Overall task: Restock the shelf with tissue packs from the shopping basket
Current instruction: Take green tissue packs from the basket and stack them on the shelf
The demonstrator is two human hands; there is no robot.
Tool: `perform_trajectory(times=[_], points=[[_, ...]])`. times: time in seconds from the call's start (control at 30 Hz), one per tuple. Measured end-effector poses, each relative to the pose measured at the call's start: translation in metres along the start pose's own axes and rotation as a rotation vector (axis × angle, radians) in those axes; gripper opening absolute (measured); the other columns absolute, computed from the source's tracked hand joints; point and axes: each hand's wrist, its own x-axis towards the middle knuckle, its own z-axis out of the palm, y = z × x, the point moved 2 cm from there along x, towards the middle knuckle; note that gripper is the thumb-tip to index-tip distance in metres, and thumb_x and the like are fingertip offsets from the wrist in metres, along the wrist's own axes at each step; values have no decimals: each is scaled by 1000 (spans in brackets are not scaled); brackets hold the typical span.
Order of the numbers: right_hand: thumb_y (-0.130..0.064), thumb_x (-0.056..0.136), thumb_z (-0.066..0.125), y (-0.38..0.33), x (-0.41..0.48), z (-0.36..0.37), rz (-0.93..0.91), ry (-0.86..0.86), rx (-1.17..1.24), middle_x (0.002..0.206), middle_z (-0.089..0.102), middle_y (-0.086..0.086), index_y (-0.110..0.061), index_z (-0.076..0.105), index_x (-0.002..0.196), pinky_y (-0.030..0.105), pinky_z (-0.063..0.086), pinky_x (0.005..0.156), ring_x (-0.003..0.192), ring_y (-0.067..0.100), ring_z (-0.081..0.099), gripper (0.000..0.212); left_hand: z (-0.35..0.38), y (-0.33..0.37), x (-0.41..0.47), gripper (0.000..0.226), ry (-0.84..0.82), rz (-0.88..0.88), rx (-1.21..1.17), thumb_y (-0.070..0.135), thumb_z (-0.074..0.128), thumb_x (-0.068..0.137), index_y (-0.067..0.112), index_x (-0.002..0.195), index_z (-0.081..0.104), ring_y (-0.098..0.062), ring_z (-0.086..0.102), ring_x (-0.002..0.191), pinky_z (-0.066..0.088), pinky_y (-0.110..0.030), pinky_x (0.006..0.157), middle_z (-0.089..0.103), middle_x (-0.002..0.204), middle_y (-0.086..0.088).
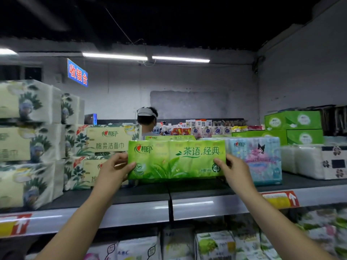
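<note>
A green tissue pack (176,159) with tea-leaf print stands upright over the dark top shelf (142,194). My left hand (114,169) grips its left end, thumb on the front face. Its right end is gripped the same way by my right hand (233,170). The pack's lower edge sits at or just above the shelf surface; I cannot tell whether it touches. Another green pack (170,137) shows just behind it. The shopping basket is out of view.
Stacked cream floral tissue packs (109,141) fill the shelf's left. A pale blue cartoon-print pack (257,160) stands right of the green one, with white packs (319,162) and green boxes (294,121) beyond. A person (147,119) stands behind the shelf. More packs (216,244) fill the lower shelf.
</note>
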Motion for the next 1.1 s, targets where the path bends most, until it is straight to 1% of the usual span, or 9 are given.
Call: perform_trajectory(times=[0.13,0.23,0.37,0.43,0.57,0.7,0.9,1.0,1.1], points=[[-37,86,66,2,12,9,85,-21,-177,71,65,6,-8,64,78,38,54,61,66,21,61,30,2,-16,12,20,9,-69,13,7,73,80,8,99,68,-36,65,101,51,-43,86,67,106,-14],[-37,85,67,0,14,10,119,-24,-347,63,58,2,-13,54,66,31,41,54,60,16,53,34,5,-22,12,20,-27,-86,76,2,78,73,5,92,73,-34,68,95,55,-43,88,71,99,-16],[-39,86,66,0,14,14,181,-24,-443,68,60,4,-13,54,68,31,45,59,68,22,58,34,10,-21,20,25,-51,-98,161,-6,74,74,-1,98,73,-24,65,68,53,-21,53,72,90,-18],[-38,87,65,-3,14,16,189,-28,-480,74,64,7,-10,57,73,31,46,62,73,25,61,32,12,-20,26,28,-43,-90,229,-6,74,74,-3,102,72,-23,62,63,49,-19,47,71,87,-17],[-31,91,61,-6,16,24,199,-56,-506,87,68,14,-8,57,80,32,43,63,78,28,60,26,15,-20,28,30,-38,-73,288,-8,74,73,-3,102,71,-24,64,70,56,-25,57,70,77,-6],[-29,93,59,-2,16,31,193,-36,-485,87,65,13,-5,55,86,34,46,63,77,28,59,25,18,-16,26,30,-9,-27,356,-4,77,70,1,99,74,-12,58,70,44,-23,72,64,70,6],[-32,93,57,11,7,37,103,34,-481,87,65,12,-6,55,90,35,48,65,81,29,61,26,18,-24,22,22,-30,4,469,2,77,72,6,94,76,-17,61,70,48,-27,78,68,73,-4],[-32,93,57,13,8,39,95,42,-486,88,65,11,-8,55,92,36,49,65,81,29,61,25,17,-26,23,22,-40,5,478,4,77,74,8,96,76,-25,65,82,51,-32,85,72,83,-8],[-28,92,58,12,7,40,83,55,-452,101,64,11,-8,51,112,38,51,72,91,30,61,28,15,-29,23,21,-49,-4,476,5,75,76,9,97,76,-27,67,86,52,-38,89,72,89,-8]])
